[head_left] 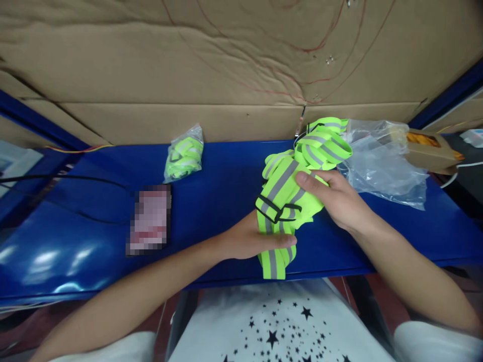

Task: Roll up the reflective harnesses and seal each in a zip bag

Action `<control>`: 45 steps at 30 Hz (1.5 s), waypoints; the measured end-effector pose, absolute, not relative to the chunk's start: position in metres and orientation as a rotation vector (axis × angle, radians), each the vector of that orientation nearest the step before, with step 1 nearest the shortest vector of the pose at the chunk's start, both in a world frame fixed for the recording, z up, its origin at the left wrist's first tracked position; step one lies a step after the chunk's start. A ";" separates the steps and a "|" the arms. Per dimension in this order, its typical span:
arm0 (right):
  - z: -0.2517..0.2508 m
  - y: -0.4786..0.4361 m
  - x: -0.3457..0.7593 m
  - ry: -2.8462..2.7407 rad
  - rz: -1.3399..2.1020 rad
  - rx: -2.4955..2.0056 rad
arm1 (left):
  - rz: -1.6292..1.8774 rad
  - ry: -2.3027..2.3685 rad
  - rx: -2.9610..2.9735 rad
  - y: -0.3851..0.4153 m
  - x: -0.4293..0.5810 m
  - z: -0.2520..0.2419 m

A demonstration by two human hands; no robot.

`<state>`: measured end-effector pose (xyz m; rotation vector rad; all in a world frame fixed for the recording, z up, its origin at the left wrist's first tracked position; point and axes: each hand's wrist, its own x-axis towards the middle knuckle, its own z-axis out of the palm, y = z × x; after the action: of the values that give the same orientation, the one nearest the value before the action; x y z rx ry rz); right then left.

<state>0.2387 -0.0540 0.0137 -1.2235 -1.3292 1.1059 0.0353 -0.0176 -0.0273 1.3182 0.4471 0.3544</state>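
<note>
Both my hands hold a folded bundle of neon yellow-green reflective strap (281, 186) with a grey stripe and black plastic buckles, just above the front part of the blue table. My left hand (251, 239) is closed round its lower end, thumb across the front and fingers hidden behind. Near the top right, my right hand (334, 196) pinches the folded layers, thumb on the front. A loose tail of the strap hangs below my left thumb. Directly behind the bundle, more looped reflective straps (324, 146) lie in a pile on the table.
A bagged reflective strap (184, 156) lies at the back left of the blue table (222, 201). In front of it is a phone-like device (151, 218) with a blurred screen. Clear plastic bags (381, 161) and an open cardboard box (432, 151) are at right. Cardboard (151, 65) walls the back.
</note>
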 end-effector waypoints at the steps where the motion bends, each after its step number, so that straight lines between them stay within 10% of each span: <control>1: 0.013 -0.054 0.239 -1.348 1.099 -1.215 | 0.317 0.449 1.284 -0.019 0.036 -0.027; 18: 0.023 -0.065 0.232 -1.579 0.775 -1.174 | 0.271 0.278 1.183 -0.032 0.040 -0.024; 38: 0.017 -0.059 0.231 -0.910 1.931 -0.929 | -0.099 0.237 1.765 -0.010 0.019 -0.002; 45: 0.002 -0.060 0.220 -1.275 1.586 -1.086 | 0.040 0.280 1.966 -0.019 0.016 -0.008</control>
<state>0.2200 -0.0598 0.0021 -1.0858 -1.2751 1.5862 0.0155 -0.0188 -0.0082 1.9658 0.2802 0.0404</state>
